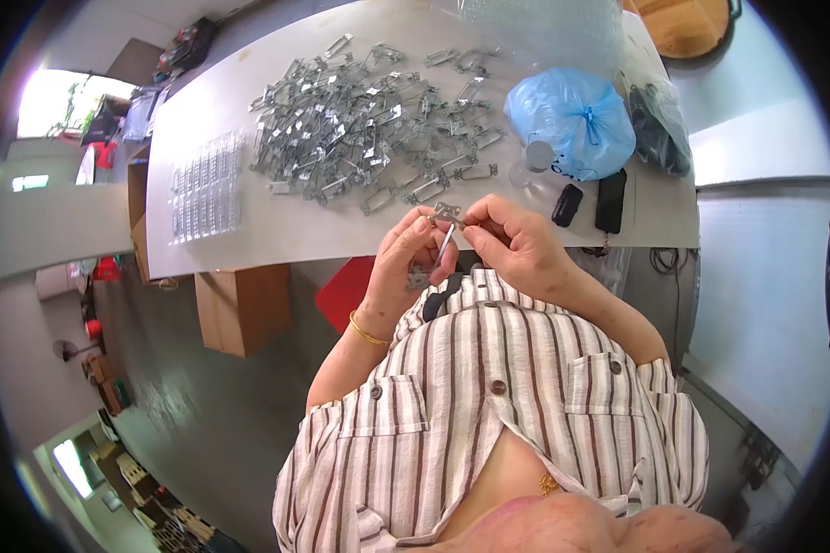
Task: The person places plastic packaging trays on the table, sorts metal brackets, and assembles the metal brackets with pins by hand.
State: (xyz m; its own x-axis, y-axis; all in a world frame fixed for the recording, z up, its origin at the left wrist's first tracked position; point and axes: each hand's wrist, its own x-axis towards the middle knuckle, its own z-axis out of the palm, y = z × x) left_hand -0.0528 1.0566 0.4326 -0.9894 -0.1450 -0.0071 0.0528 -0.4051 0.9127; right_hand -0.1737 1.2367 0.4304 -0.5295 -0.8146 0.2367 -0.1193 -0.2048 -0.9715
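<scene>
Just off the table's front edge, my left hand (408, 253) is closed around a small metal bracket (445, 211) whose upper end sticks out past the fingertips. My right hand (515, 238) pinches the same bracket from the other side with thumb and forefinger. A thin bright strip slants down between the hands; I cannot tell whether it belongs to the bracket. Beyond the hands, a wide heap of similar metal brackets (341, 129) lies on the white table (277, 230). The fingers hide part of the held piece.
A clear plastic tray (206, 189) lies at the table's left. On the right are a tied blue plastic bag (572, 120), a clear bottle (531, 166), a black phone-like object (610, 201) and a smaller black item (567, 205). A cardboard box (242, 309) stands below the front edge.
</scene>
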